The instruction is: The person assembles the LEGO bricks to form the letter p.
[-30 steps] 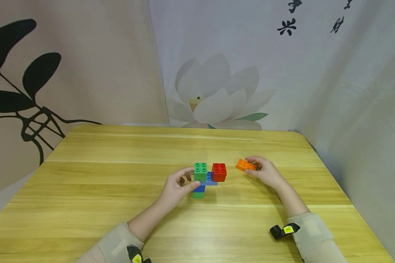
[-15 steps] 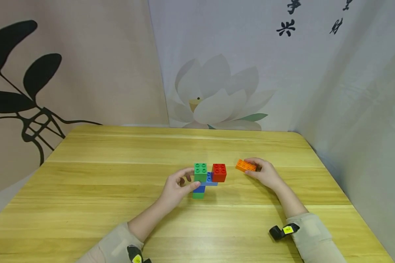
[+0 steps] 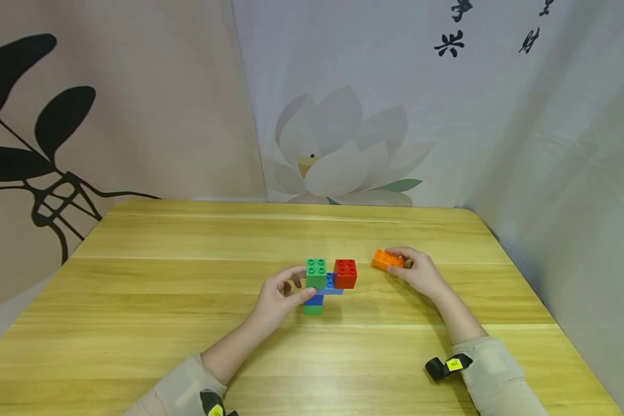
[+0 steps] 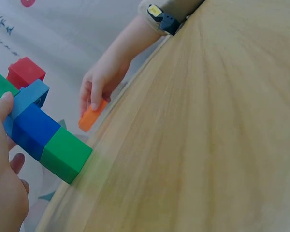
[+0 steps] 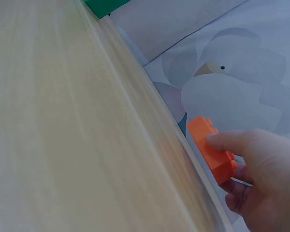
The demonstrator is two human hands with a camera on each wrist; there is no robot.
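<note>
**Steady the brick stack, keep the orange brick level**

In both hands we have bricks above the middle of the worktop (image 3: 177, 277), about halfway between its left and right edges for the stack. Our left grip (image 3: 275, 296) pinches the stack about where the upper green block (image 3: 315, 274) meets the light-blue brick (image 3: 330, 283). The red block (image 3: 345, 274) sits on that brick's end toward the right edge; the dark-blue block (image 3: 316, 300) and lower green block (image 3: 313, 310) stand beneath the other end. Our right grip (image 3: 423, 276) is closed down to the width of the orange brick (image 3: 387, 260), which lies nearer the far edge and right edge, thumb on its near side, studs up.

To do this well, we judge, we should keep the column upright and support the overhang, since pressing on the red end could tip it or lever the joint loose. We should leave the orange studs uncovered and hold it square.

We cannot see all our left fingers behind the stack, nor the orange brick's underside. Whether the lower green block touches the worktop is unclear. The near edge lies out of frame, and the left wrist view cuts off the upper green block.
</note>
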